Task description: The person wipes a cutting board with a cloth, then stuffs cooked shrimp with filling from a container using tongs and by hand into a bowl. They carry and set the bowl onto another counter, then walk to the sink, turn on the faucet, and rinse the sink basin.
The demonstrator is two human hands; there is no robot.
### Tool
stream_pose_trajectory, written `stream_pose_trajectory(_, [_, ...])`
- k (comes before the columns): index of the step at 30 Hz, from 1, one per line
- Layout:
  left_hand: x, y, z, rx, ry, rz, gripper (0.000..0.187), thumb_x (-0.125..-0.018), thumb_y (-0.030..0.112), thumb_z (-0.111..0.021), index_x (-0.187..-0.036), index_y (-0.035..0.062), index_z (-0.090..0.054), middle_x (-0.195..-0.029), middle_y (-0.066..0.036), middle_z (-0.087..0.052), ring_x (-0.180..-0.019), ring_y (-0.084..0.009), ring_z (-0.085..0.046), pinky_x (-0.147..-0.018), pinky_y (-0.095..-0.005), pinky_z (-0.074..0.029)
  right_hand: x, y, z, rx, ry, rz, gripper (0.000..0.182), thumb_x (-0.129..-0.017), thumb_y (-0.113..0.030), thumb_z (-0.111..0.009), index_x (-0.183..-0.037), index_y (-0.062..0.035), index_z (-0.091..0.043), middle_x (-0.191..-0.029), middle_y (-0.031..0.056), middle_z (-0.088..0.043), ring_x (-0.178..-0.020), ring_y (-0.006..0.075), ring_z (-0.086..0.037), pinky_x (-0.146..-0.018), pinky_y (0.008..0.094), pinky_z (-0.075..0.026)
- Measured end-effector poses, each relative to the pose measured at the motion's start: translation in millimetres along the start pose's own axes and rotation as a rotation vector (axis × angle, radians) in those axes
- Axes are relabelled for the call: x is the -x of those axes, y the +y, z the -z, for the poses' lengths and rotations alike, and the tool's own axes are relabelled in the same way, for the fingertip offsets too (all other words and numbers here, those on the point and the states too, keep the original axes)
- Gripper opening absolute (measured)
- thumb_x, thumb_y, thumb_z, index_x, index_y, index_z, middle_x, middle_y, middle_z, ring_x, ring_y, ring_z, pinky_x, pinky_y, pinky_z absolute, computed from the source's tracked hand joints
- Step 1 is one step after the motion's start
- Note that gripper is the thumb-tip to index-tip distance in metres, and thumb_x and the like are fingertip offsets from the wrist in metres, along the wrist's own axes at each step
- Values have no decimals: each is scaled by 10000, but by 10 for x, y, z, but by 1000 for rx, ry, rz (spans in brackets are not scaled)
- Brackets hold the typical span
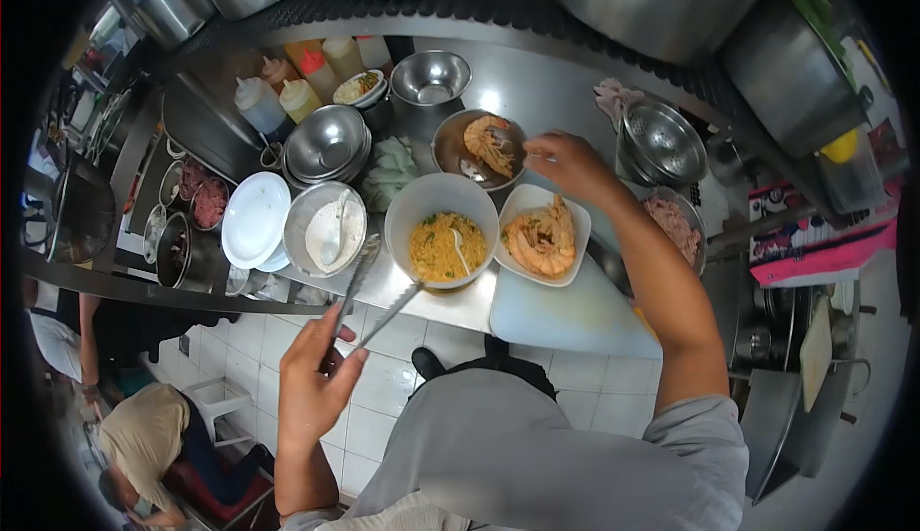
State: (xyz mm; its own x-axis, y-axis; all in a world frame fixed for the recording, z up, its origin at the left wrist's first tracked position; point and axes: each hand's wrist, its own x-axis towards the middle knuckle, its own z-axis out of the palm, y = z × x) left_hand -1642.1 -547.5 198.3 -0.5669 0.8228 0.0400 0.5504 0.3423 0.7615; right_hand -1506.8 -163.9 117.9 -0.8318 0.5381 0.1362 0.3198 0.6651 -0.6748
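My left hand (321, 368) is closed around metal tongs (392, 314), whose two arms stand apart beside a deep white tub (398, 219) of yellow fried rice (441, 243). A pale spoon-like piece lies in the rice. My right hand (565, 162) hovers by the right rim of a steel bowl (450, 169), fingers stretched toward it and nothing visible in them. In that bowl, a cooked prawn (490, 145) rests over brown liquid. More large prawns (541, 243) sit in a square white bowl (580, 210), just below my right hand.
A bowl of white powder (326, 229), white plates (255, 219), stacked steel bowls (328, 143) and sauce bottles (300, 100) stand left. Right are a colander (663, 140), minced meat (674, 229) and a cutting board (575, 318). A pot shelf (402, 15) overhangs the back. Another person (149, 435) bends over at lower left.
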Motion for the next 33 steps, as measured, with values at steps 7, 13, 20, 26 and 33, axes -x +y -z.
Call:
stream_pose_trajectory(7, [-162, 48, 61, -13, 82, 61, 501, -728, 6, -674, -1203, -15, -516, -850, -60, -570, -569, -79, -477, -539, -213, -415, -1143, 450, -649, 698, -145, 280, 169, -769, -132, -547, -884, -65, -652, -947, 107, -596, -981, 238, -533, -789, 359, -488])
stream_pose_trajectory(13, [-253, -27, 129, 234, 46, 246, 460, -776, 62, -662, -1200, -35, -511, -867, -59, -573, -584, -79, -515, -528, -211, -429, -1283, 352, -861, 1064, -125, 107, 185, -808, -164, -538, -950, -94, -633, -961, 51, -602, -975, 221, -543, -727, 367, -501])
stream_pose_trajectory(20, [-970, 59, 239, 530, -163, 315, 445, -839, 192, -596, -1191, -65, -505, -685, -38, -558, -538, -89, -524, -491, -218, -423, -1348, 470, -766, 975, -85, -83, 209, -810, -201, -564, -984, -86, -586, -961, 88, -607, -914, 242, -594, -736, 369, -513])
stream_pose_trajectory(26, [-2053, 34, -11, 606, -365, 389, 314, -855, 234, -570, -1019, -34, -565, -837, -79, -586, -561, -121, -543, -465, -245, -458, -1237, 263, -502, 556, -59, -253, 251, -782, -204, -588, -972, -41, -572, -956, 169, -617, -918, 328, -610, -765, 407, -504])
stream_pose_trajectory(33, [-2601, -21, -442, 433, -586, 386, 352, -858, 313, -601, -998, -8, -568, -839, -85, -577, -609, -139, -562, -513, -269, -523, -1048, 548, -710, -130, 216, -308, 289, -723, -208, -664, -917, -15, -572, -834, 107, -629, -714, 192, -607, -648, 303, -471])
